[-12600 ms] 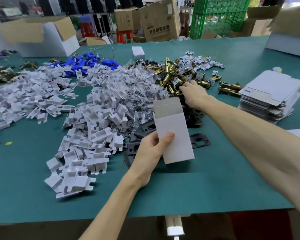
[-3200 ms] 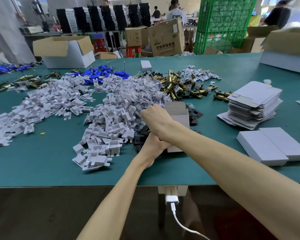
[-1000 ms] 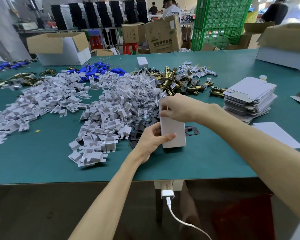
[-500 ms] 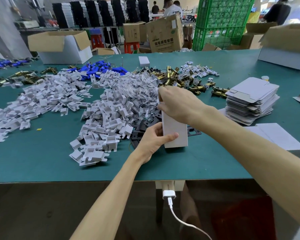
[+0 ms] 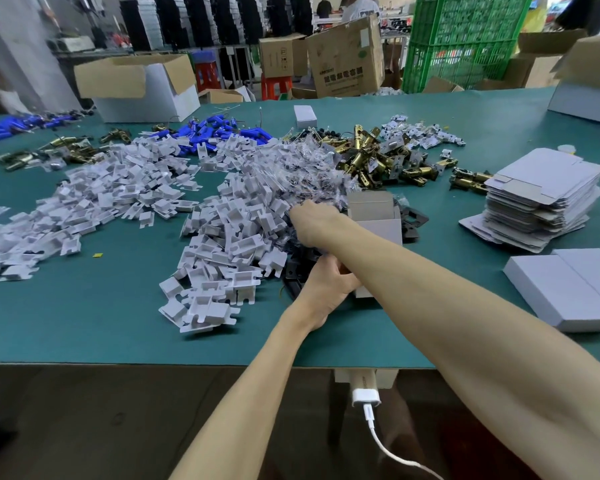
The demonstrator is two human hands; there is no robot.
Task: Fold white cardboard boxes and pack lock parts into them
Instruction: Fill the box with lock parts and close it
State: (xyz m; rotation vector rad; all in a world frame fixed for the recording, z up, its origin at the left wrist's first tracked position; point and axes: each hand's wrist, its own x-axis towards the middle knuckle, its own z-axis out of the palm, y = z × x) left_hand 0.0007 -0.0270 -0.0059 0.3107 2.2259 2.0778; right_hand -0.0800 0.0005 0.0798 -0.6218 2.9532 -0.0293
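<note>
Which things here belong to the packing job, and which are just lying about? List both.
Job: open white cardboard box gripped by left hand; right hand by heap of clear plastic bags; white card inserts; brass latch bolts; stack of flat white box blanks.
Lying about: blue cylinders; green plastic crate; brown cardboard carton; white charger.

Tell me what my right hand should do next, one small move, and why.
Probably pinch one clear bag and bring it to the box. The right hand rests at the edge of the heap of clear bags, fingers hidden, so I cannot tell if it holds one yet. The left hand grips the box low down, and its top stands open.
</note>
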